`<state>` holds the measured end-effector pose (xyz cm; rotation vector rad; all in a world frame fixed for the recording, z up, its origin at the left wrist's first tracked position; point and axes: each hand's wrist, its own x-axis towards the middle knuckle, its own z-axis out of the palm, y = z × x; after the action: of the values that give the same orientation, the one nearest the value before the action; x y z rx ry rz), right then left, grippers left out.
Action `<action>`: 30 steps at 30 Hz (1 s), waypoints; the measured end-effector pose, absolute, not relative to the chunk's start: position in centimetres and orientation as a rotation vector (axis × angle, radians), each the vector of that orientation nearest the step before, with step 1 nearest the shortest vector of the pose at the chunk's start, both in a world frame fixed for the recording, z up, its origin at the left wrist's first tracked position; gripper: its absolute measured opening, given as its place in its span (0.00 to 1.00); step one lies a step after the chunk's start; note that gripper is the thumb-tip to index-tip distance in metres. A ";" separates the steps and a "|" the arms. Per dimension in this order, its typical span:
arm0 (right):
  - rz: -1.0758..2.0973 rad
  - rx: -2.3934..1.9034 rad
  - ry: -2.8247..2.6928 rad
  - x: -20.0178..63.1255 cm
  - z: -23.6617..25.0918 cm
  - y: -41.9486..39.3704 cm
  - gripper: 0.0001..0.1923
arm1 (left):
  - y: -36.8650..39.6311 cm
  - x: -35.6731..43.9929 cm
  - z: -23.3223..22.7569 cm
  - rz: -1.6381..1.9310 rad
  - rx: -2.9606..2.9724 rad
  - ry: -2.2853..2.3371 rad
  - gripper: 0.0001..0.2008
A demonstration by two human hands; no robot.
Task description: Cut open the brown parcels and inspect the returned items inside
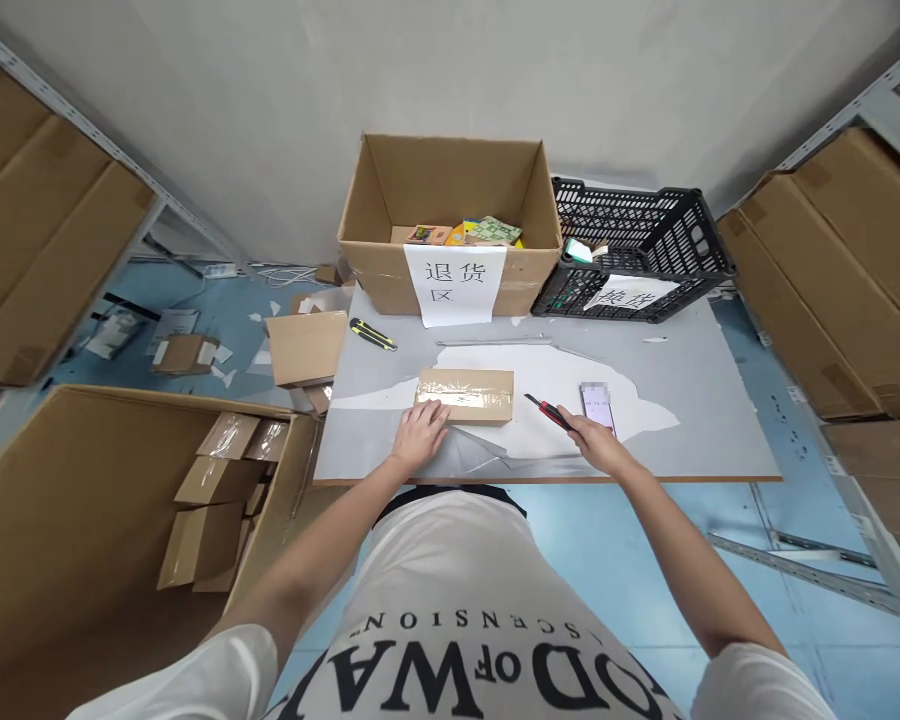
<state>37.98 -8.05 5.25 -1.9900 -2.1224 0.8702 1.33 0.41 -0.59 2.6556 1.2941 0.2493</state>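
Note:
A small flat cardboard box sealed with clear tape lies on the grey table. My left hand rests flat against its near left corner, fingers spread. My right hand grips a red and black utility knife whose tip points toward the box, a short way to its right. A phone lies on the table just beyond my right hand.
At the table's back stand an open carton with a paper label and a black plastic crate. A yellow and black cutter lies at the back left. A large carton of small boxes stands on the floor at left. Shelves of cartons flank both sides.

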 end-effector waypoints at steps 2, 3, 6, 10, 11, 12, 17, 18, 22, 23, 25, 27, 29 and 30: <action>1.012 -1.923 -1.836 37.0 3.7 -8.3 0.30 | 1.0 1.3 -0.2 0.260 2.636 1.281 0.21; 1.084 -1.897 -1.701 36.6 3.0 -8.3 0.30 | 1.4 1.3 0.0 0.267 2.627 1.271 0.21; 1.231 -1.826 -1.385 35.7 1.2 -8.4 0.34 | 3.1 1.3 0.5 0.279 2.621 1.224 0.26; 1.342 -1.716 -1.144 34.8 -0.4 -8.1 0.38 | 5.5 1.5 0.8 0.232 2.632 1.215 0.48; 1.362 -1.689 -1.106 34.7 -0.7 -8.0 0.39 | 6.0 1.7 0.8 0.202 2.628 1.221 0.53; 1.376 -1.664 -1.075 34.5 -0.9 -7.8 0.39 | 6.3 1.8 0.8 0.169 2.620 1.225 0.57; 1.425 -1.586 -1.000 34.0 -1.4 -7.6 0.41 | 6.9 2.3 0.3 0.110 2.558 1.230 0.62; 1.433 -1.585 -0.996 33.9 -1.5 -7.6 0.41 | 6.9 2.3 0.2 0.122 2.550 1.230 0.62; 1.445 -1.562 -0.963 33.9 -1.5 -7.8 0.41 | 7.0 2.4 0.0 0.182 2.529 1.208 0.62; 1.451 -1.547 -0.950 33.9 -1.4 -7.9 0.41 | 7.1 2.4 -0.1 0.202 2.525 1.201 0.62; 1.467 -1.512 -0.923 33.8 -1.3 -7.9 0.41 | 7.2 2.3 -0.3 0.255 2.516 1.185 0.63; 1.479 -1.487 -0.899 33.7 -1.1 -7.9 0.40 | 7.3 2.3 -0.7 0.325 2.502 1.159 0.63; 1.473 -1.485 -0.883 33.6 -1.1 -7.8 0.39 | 7.4 2.3 -1.1 0.403 2.478 1.128 0.62; 1.468 -1.489 -0.877 33.5 -1.1 -7.8 0.39 | 7.5 2.3 -1.2 0.437 2.466 1.114 0.61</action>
<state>33.53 -7.79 -1.09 -1.4894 -0.8772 1.4678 2.31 7.46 -1.24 2.4661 1.1139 0.4370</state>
